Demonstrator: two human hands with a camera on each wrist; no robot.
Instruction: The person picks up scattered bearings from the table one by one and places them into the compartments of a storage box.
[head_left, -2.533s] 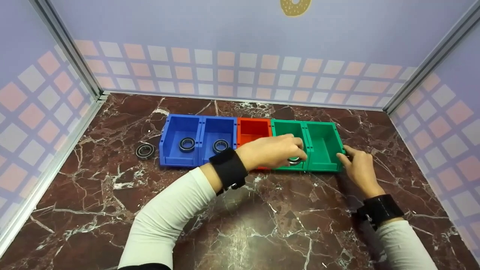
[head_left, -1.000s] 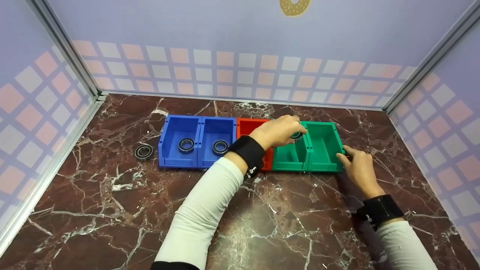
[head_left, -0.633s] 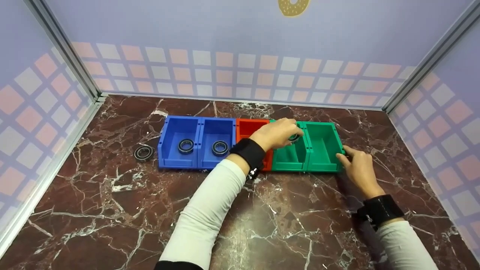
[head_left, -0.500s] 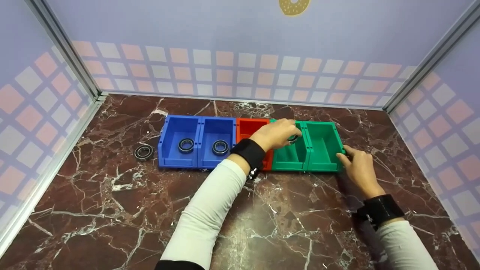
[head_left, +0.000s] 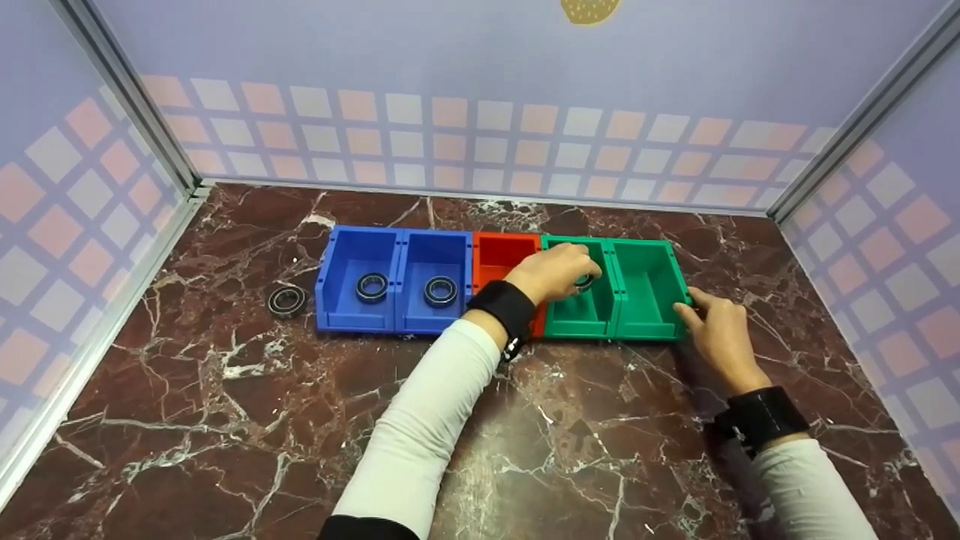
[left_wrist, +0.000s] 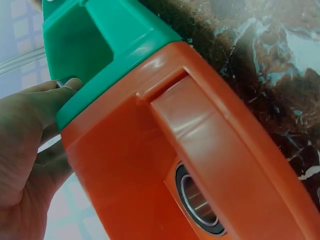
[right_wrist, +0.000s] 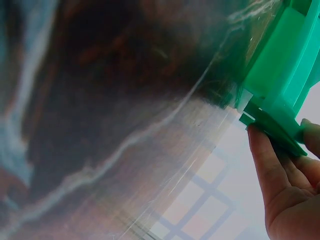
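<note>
Lilac walls (head_left: 480, 60) are rising behind a glossy, white-veined brown tabletop (head_left: 480, 435), where smooth blue, red and green open-fronted plastic bins (head_left: 504, 257) are running in a row from nine to three o'clock. Over the left-hand green bin (head_left: 581, 330), the left hand (head_left: 553, 271) is pinching a round black-and-silver bearing (head_left: 584, 283), which is showing at four o'clock from its knuckles, far nearer this hand than the other. At three o'clock, the right hand (head_left: 720, 334) is gripping the right-hand green bin's (head_left: 649, 331) outer wall.
</note>
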